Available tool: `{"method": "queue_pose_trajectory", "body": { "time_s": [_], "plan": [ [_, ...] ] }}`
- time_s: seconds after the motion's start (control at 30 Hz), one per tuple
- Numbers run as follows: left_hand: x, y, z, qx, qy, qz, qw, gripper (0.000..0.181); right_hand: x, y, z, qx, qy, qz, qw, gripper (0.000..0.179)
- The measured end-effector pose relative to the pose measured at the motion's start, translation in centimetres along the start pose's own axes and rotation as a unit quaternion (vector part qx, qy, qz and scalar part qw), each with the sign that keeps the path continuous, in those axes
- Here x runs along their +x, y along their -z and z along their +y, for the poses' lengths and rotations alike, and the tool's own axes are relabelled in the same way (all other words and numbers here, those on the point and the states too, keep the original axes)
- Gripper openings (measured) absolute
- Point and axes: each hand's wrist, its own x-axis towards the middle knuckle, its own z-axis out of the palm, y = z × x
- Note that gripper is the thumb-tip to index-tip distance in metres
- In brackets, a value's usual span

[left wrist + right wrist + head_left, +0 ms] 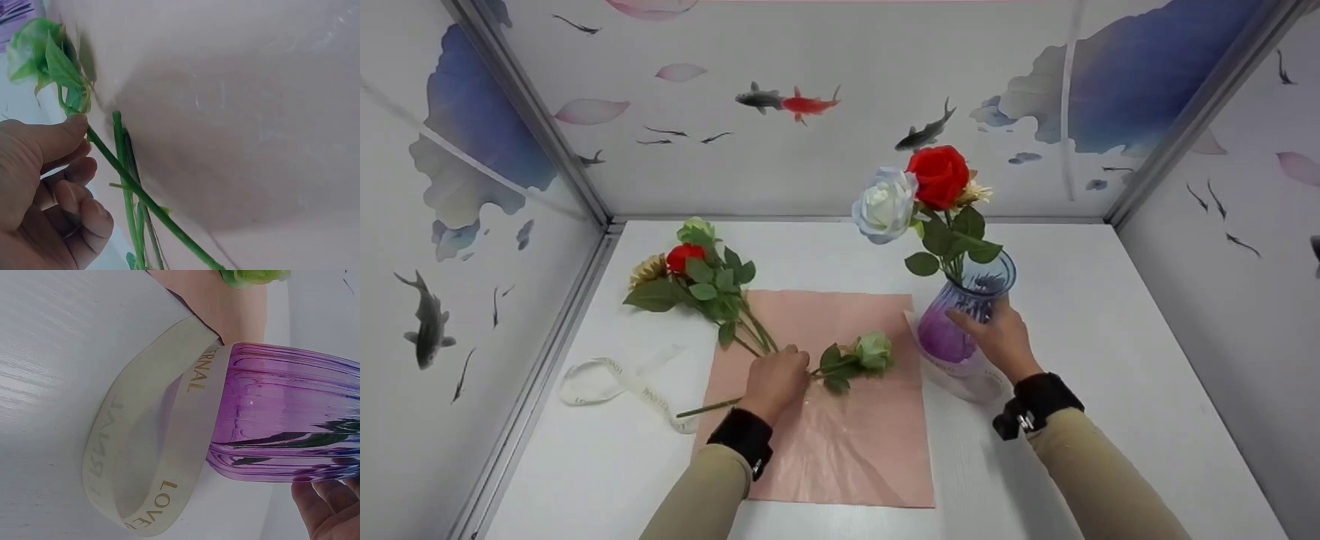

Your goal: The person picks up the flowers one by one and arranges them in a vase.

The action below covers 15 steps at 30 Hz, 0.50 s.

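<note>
My left hand [778, 381] pinches the stem of a pale green rose [874, 351] over a sheet of pink wrapping paper [851, 442]. In the left wrist view, thumb and forefinger meet on the stem [140, 194] just below the leaves. My right hand [1006, 339] grips a purple-and-blue glass vase [946, 326] on its right side, thumb across the front. The vase holds a red rose [939, 176], a pale blue-white rose [885, 205] and a yellowish flower [976, 193]. A cream ribbon with gold lettering [194, 422] loops by the vase's base.
Left of the paper lies a bunch with a red rose [684, 259], a yellow flower [649, 270] and a green bloom [697, 229], its stems reaching over the paper. Another lettered ribbon [649, 397] curls on the white table [1110, 337]. Printed panels [840, 172] enclose the table's back and sides.
</note>
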Motion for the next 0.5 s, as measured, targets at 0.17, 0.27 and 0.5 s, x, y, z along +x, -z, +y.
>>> {"method": "queue_pose_trajectory", "body": {
  "time_s": [0.17, 0.27, 0.5],
  "plan": [
    [0.02, -0.60, 0.11, 0.003, -0.002, 0.002, 1.0000, 0.021, 0.05, -0.07, 0.13, 0.002, 0.004, 0.003, 1.0000, 0.110],
    [-0.11, -0.82, 0.06, 0.007, -0.014, 0.015, 0.9998, 0.023, 0.08, -0.11, 0.20, -0.002, 0.007, 0.006, 1.0000, 0.109],
    [-0.18, -0.82, -0.13, 0.012, -0.024, 0.031, 0.9992, 0.022, 0.14, -0.07, 0.35, -0.008, 0.016, 0.009, 0.9998, 0.109]
  ]
}}
